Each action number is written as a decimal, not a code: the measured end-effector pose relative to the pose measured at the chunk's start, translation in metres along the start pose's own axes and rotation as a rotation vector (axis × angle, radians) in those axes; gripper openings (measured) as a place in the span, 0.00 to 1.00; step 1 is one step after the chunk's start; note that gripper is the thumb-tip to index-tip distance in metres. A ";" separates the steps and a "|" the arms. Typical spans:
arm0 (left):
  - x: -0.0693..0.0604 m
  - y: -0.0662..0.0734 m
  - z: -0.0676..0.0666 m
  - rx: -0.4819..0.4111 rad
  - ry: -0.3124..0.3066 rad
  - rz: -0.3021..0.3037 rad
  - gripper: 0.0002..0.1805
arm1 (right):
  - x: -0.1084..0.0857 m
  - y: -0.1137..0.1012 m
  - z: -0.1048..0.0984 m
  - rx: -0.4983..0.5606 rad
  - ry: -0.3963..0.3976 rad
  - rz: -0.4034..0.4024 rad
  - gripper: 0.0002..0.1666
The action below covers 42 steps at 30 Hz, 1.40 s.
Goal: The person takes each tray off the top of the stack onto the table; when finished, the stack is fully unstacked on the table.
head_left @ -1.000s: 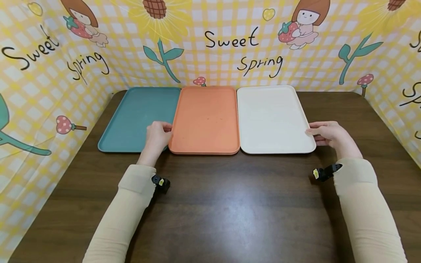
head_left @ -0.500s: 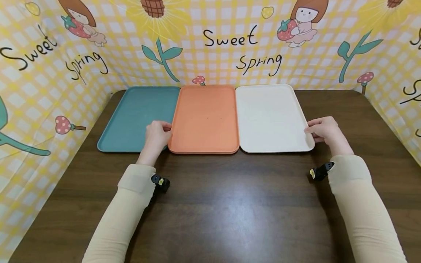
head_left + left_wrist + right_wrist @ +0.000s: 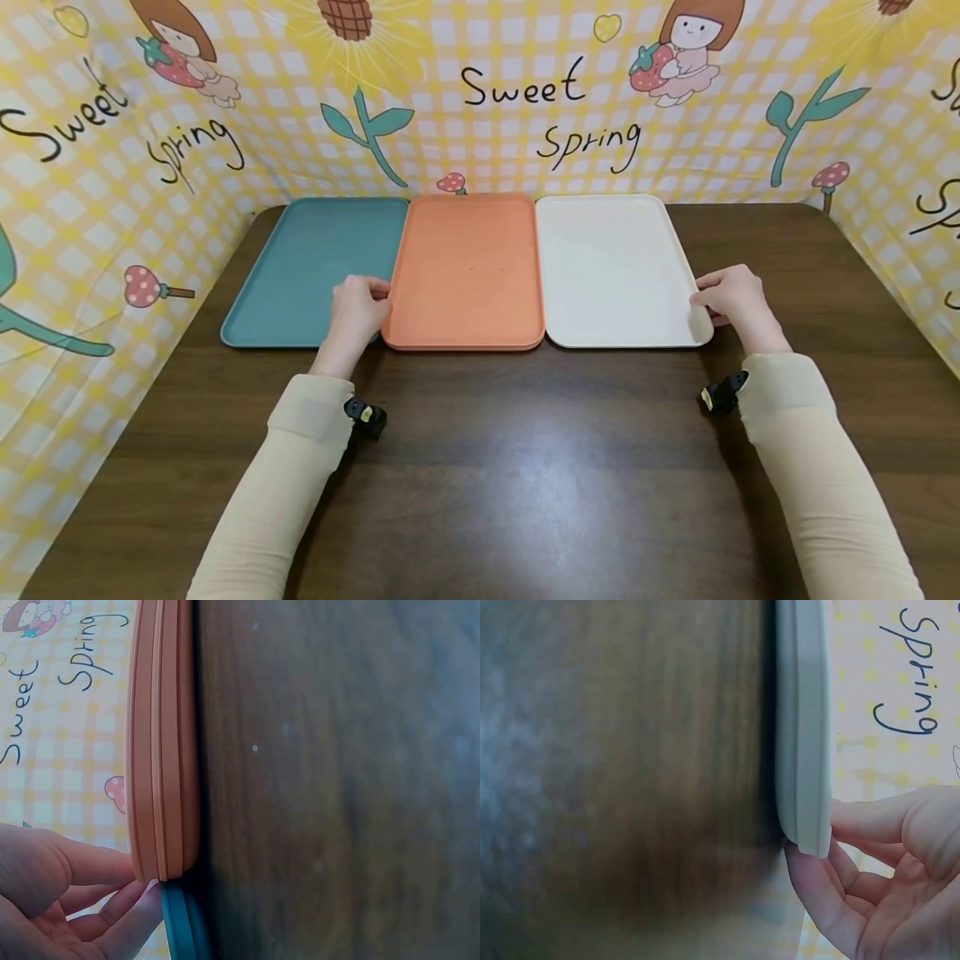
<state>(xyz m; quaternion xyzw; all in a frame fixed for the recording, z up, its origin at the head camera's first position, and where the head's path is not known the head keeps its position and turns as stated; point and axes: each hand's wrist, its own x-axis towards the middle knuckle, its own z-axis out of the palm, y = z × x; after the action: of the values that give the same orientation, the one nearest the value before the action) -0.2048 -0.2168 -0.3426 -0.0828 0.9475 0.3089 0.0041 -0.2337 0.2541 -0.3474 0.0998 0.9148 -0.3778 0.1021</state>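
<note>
Three rectangular trays lie side by side in the head view: a teal tray (image 3: 330, 242), an orange tray (image 3: 468, 267) and a white tray (image 3: 611, 267). My left hand (image 3: 356, 308) holds the orange tray's left edge, its wrist over the teal tray's near corner. In the left wrist view, the orange edge (image 3: 169, 750) shows two stacked layers; the thumb is on its rim and fingertips are beside the teal edge (image 3: 180, 922). On the other side, my right hand (image 3: 735, 300) grips the white tray's right edge (image 3: 810, 750), thumb on the rim, fingers around its side.
The trays stand at the back of a dark wooden table (image 3: 510, 467). A yellow checked cloth (image 3: 495, 125) printed with flowers and words rises behind it and along both sides. Each sleeve cuff carries a small black camera (image 3: 366, 417).
My right hand has moved slightly left, and the white tray's right side has shifted a little left with it, closer to the orange tray. The left hand stays in place.
</note>
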 end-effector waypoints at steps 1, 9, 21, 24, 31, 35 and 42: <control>0.000 -0.001 0.000 -0.001 0.002 0.003 0.17 | -0.001 -0.001 0.000 -0.018 0.006 -0.006 0.25; 0.001 -0.004 -0.001 0.001 0.006 0.015 0.18 | -0.008 -0.011 0.003 -0.253 0.088 -0.025 0.22; -0.002 -0.005 -0.008 -0.007 -0.009 0.016 0.18 | -0.011 -0.028 0.000 -0.360 0.094 -0.042 0.29; -0.001 -0.006 -0.008 -0.004 -0.015 0.011 0.19 | -0.012 -0.035 -0.001 -0.367 0.083 -0.039 0.34; 0.000 -0.007 -0.007 -0.004 -0.024 0.014 0.19 | -0.020 -0.056 0.004 -0.316 0.109 -0.100 0.42; 0.000 -0.007 -0.007 -0.011 -0.032 0.015 0.19 | -0.024 -0.073 0.006 -0.263 0.104 -0.149 0.45; 0.001 -0.004 -0.005 -0.016 -0.066 0.006 0.19 | -0.029 -0.105 0.016 -0.168 0.071 -0.218 0.48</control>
<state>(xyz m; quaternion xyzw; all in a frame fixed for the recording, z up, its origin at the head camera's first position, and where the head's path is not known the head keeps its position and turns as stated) -0.2048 -0.2232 -0.3411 -0.0699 0.9445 0.3191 0.0338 -0.2311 0.1665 -0.2801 0.0044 0.9517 -0.3050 0.0358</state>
